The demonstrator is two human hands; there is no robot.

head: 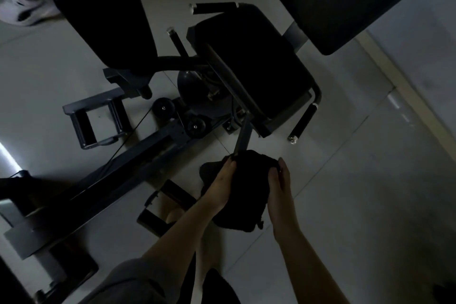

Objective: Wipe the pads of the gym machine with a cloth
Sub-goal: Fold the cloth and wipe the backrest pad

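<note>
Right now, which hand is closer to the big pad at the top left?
Left. The left hand holds the cloth's side facing that pad; the right hand holds its far side.

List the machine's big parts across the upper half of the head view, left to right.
Left pad → handle grip → seat pad → large back pad. Lower down, both hands hold the dark cloth: left hand, right hand.
</note>
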